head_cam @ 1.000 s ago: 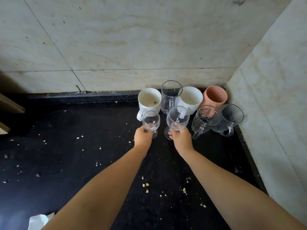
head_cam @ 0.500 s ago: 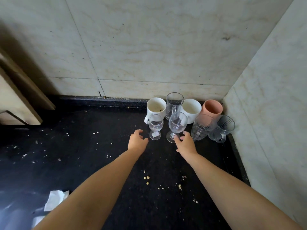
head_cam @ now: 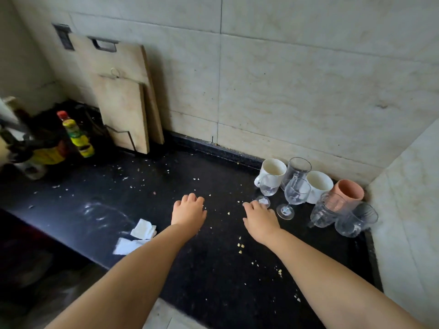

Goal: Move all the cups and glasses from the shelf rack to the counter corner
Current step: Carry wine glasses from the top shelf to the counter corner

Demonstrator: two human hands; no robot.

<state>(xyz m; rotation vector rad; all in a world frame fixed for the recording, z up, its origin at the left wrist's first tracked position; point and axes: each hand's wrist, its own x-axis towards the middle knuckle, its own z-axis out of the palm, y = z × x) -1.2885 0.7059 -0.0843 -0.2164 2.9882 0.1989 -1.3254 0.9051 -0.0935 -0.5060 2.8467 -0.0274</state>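
Observation:
In the counter's far right corner stands a cluster of drinkware: two white mugs (head_cam: 273, 170) (head_cam: 318, 186), a tall clear glass (head_cam: 297, 169), a pink cup (head_cam: 348, 193), two clear glass mugs (head_cam: 326, 211) (head_cam: 356, 220), a small stemmed glass (head_cam: 268, 189) and a larger stemmed glass (head_cam: 294, 194). My left hand (head_cam: 188, 210) hovers over the black counter (head_cam: 213, 269), empty, fingers loosely apart, well left of the glasses. My right hand (head_cam: 260, 219) is empty too, fingers spread, its fingertips just short of the small stemmed glass's foot.
Two wooden cutting boards (head_cam: 123, 98) lean on the back wall at the left. A yellow-green bottle (head_cam: 78, 136) and dark utensils stand at the far left. White paper scraps (head_cam: 140, 233) and crumbs lie on the counter. A side wall closes the right.
Both hands have let go of the two stemmed glasses, which now stand in the corner, and have drawn back and leftward. The view has swung left, showing the cutting boards.

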